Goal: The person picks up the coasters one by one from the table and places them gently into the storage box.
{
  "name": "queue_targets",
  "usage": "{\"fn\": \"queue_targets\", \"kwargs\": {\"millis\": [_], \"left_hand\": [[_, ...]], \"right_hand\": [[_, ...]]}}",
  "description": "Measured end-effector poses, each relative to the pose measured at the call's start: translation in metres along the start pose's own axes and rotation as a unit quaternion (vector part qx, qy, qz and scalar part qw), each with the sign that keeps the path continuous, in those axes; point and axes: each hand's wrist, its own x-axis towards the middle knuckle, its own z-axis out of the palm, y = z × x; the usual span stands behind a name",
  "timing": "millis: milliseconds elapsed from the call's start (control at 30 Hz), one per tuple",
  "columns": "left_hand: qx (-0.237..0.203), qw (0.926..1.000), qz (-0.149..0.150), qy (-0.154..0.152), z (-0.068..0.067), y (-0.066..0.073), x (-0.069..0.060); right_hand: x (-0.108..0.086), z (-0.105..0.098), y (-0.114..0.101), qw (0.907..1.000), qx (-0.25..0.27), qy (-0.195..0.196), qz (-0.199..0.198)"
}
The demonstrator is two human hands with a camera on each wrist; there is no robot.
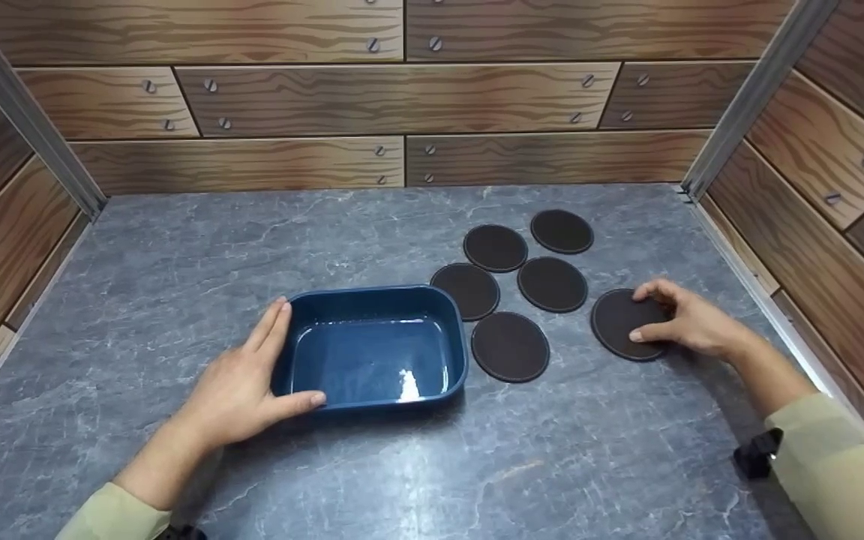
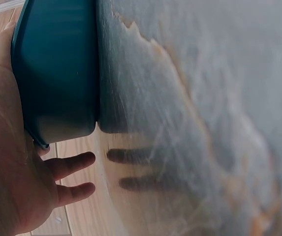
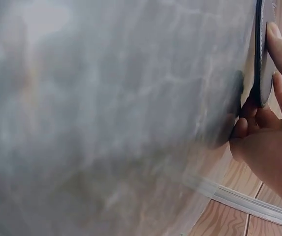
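Observation:
A dark blue rectangular dish [image 1: 372, 360] stands on the table, its inside bare and shiny. My left hand [image 1: 241, 390] holds its left end, the thumb lying over the near rim and fingertips at the far left corner. In the left wrist view, two fingers of the left hand [image 2: 17, 162] stick out free beside the dish [image 2: 59, 73]. On the right, my right hand [image 1: 691, 322] grips a round dark brown coaster [image 1: 619, 322] with stitched edging. The right wrist view shows the thumb on the face of the coaster [image 3: 265, 64] and fingertips under its edge.
Several matching coasters lie flat between the dish and the right hand, among them a near one [image 1: 511, 346] and a far one [image 1: 562, 231]. One coaster [image 1: 468, 289] sits close against the dish's right side. Wood-patterned walls [image 1: 402, 97] enclose the grey marbled table [image 1: 252, 240].

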Motion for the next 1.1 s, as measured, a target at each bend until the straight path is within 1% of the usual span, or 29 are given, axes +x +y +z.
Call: {"fn": "queue_targets", "kwargs": {"millis": [67, 200, 300, 400, 500, 633, 833, 1100], "left_hand": [[0.000, 1.0000, 0.000, -0.001, 0.000, 0.000, 0.001], [0.001, 1.0000, 0.000, -0.001, 0.001, 0.001, 0.001], [0.001, 1.0000, 0.001, -0.001, 0.001, 0.000, 0.002], [0.003, 1.0000, -0.001, -0.001, 0.000, 0.001, 0.001], [0.006, 1.0000, -0.003, -0.002, -0.001, 0.001, 0.001], [0.007, 1.0000, -0.004, 0.000, -0.002, 0.001, 0.001], [0.010, 0.9999, 0.000, 0.000, -0.001, 0.001, 0.001], [0.013, 0.9999, 0.005, 0.003, 0.000, 0.000, 0.001]], "right_hand": [[-0.002, -0.002, -0.002, 0.9999, -0.001, 0.010, 0.002], [-0.005, -0.010, -0.011, 0.9997, 0.015, 0.021, 0.004], [-0.007, -0.015, -0.021, 0.9990, 0.037, 0.025, 0.005], [-0.007, -0.016, -0.032, 0.9977, 0.059, 0.034, -0.004], [-0.006, -0.013, -0.045, 0.9952, 0.087, 0.039, -0.020], [-0.004, -0.007, -0.065, 0.9913, 0.119, 0.037, -0.043], [-0.002, 0.004, -0.096, 0.9865, 0.139, 0.032, -0.080], [0.004, 0.026, -0.134, 0.9783, 0.164, 0.001, -0.127]]}}
